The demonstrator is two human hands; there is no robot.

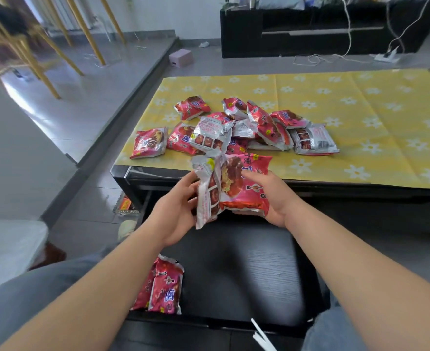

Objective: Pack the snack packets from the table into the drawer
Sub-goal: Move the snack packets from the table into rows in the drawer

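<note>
Both hands, left hand [177, 211] and right hand [272, 196], clamp fingers on upright packets [230, 188] directly above the open drawer [246, 269].

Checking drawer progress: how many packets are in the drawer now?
2, possibly more hidden: packets stand side by side at the drawer front-left corner. Others are in both hands or on the table.

1. Both hands raised over an open black drawer [246, 269], left hand [176, 214] and right hand [272, 198] gripping red snack packets [231, 188] between them.
2. Two packets [163, 287] lying in the drawer's left corner.
3. Pile of packets [239, 125] on the yellow flowered tablecloth [360, 110].
</note>
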